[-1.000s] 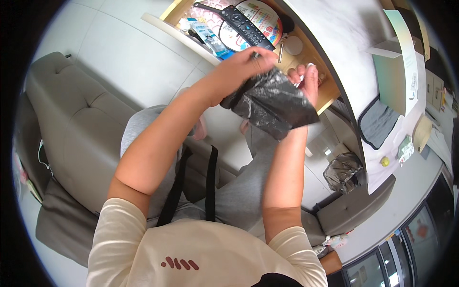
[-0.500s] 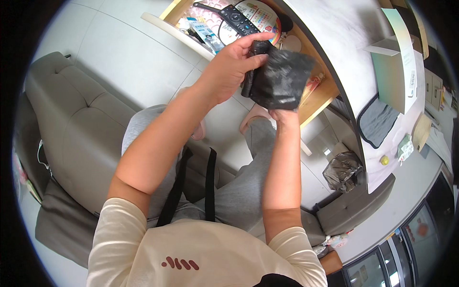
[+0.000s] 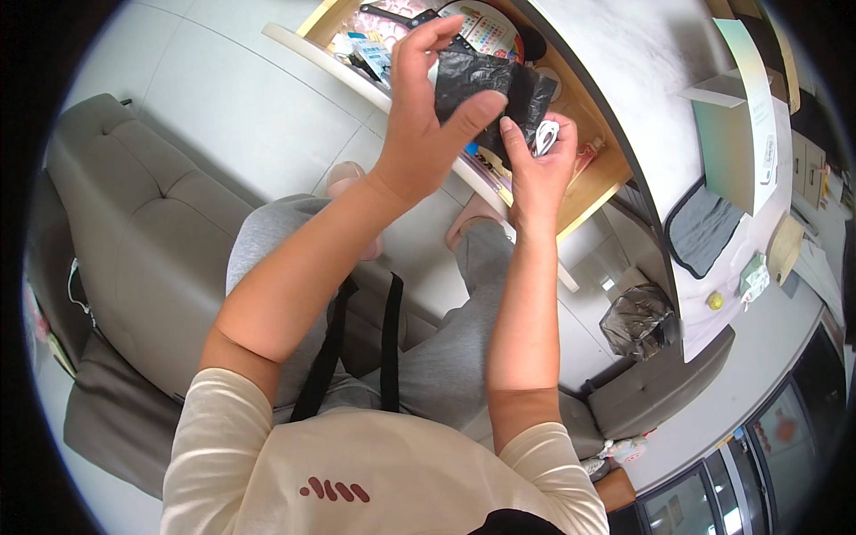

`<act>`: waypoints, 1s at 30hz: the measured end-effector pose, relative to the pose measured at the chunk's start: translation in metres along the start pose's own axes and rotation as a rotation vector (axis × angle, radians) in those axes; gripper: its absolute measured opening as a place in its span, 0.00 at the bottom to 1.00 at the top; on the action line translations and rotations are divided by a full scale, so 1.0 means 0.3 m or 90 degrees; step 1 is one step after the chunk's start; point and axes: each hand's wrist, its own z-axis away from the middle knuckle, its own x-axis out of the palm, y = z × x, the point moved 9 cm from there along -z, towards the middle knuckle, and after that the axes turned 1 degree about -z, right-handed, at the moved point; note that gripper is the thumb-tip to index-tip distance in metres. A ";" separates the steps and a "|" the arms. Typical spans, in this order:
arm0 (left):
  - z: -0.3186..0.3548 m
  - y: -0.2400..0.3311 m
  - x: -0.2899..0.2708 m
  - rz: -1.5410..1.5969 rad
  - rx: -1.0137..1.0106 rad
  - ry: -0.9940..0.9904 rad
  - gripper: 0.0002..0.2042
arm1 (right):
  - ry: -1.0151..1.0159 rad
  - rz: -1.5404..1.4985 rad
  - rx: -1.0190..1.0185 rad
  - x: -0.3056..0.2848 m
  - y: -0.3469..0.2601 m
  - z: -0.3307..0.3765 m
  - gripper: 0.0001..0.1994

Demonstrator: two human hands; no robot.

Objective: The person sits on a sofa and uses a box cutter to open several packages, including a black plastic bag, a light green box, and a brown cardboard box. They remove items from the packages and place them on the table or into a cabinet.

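I see the left hand [image 3: 428, 125] pinching a crumpled black plastic bag [image 3: 486, 89] between thumb and fingers, thumb pressed on its front face. The right hand [image 3: 535, 169] grips the bag's lower right edge, fingers closed, with a small white object [image 3: 546, 138] tucked against the palm; I cannot tell what it is. The bag is held up in front of the chest, above a wooden shelf [image 3: 580, 192] cluttered with items. Grey sofa [image 3: 134, 241] to the left; a second dark bag [image 3: 637, 316] sits on the floor to the right.
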 end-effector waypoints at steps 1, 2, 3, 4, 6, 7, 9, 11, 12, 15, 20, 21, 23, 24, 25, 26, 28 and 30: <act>-0.001 0.038 -0.002 -0.112 0.050 -0.016 0.28 | 0.010 0.013 -0.012 -0.002 -0.011 0.000 0.17; -0.001 0.066 0.005 -0.224 0.100 -0.031 0.27 | 0.019 0.026 -0.025 -0.006 -0.021 0.002 0.17; 0.005 0.064 0.023 -0.238 0.127 -0.063 0.25 | 0.012 0.021 -0.030 0.003 -0.030 0.009 0.15; 0.010 0.050 0.047 -0.248 0.097 -0.110 0.25 | -0.017 -0.017 -0.020 0.021 -0.029 0.015 0.15; 0.052 -0.054 0.084 0.042 -0.161 -0.118 0.23 | -0.073 -0.094 0.000 0.051 -0.020 0.030 0.13; 0.059 -0.079 0.097 0.131 -0.217 -0.104 0.20 | -0.124 -0.097 0.008 0.069 -0.016 0.042 0.12; 0.068 -0.106 0.100 0.146 -0.313 -0.166 0.19 | -0.222 -0.116 0.021 0.113 -0.009 0.063 0.12; 0.101 -0.129 0.113 0.186 -0.455 -0.222 0.15 | -0.282 -0.155 0.075 0.140 0.003 0.088 0.14; 0.094 -0.122 0.108 0.208 -0.443 -0.207 0.14 | -0.278 -0.193 0.097 0.137 0.006 0.090 0.15; 0.078 -0.117 0.093 0.279 -0.432 -0.113 0.12 | -0.262 -0.216 0.090 0.135 -0.013 0.080 0.18; 0.050 -0.128 0.056 0.261 -0.375 -0.048 0.15 | -0.171 0.107 -0.073 0.118 -0.061 0.066 0.20; 0.057 -0.129 0.060 0.260 -0.383 -0.050 0.15 | -0.172 0.119 -0.070 0.121 -0.062 0.068 0.19; 0.058 -0.127 0.069 0.276 -0.385 -0.046 0.16 | -0.187 0.066 -0.059 0.125 -0.051 0.065 0.16; 0.052 -0.123 0.074 0.293 -0.378 -0.041 0.17 | -0.198 -0.002 -0.051 0.132 -0.038 0.057 0.15; 0.046 -0.118 0.076 0.309 -0.371 -0.036 0.17 | -0.209 -0.071 -0.044 0.136 -0.032 0.052 0.14; 0.050 -0.120 0.082 0.307 -0.382 -0.052 0.17 | -0.218 -0.113 0.021 0.131 -0.009 0.057 0.14; 0.055 -0.116 0.081 0.300 -0.401 -0.082 0.17 | -0.239 -0.198 0.148 0.135 -0.005 0.084 0.13; 0.054 -0.112 0.082 0.322 -0.427 -0.086 0.19 | -0.266 -0.232 0.151 0.143 0.001 0.089 0.13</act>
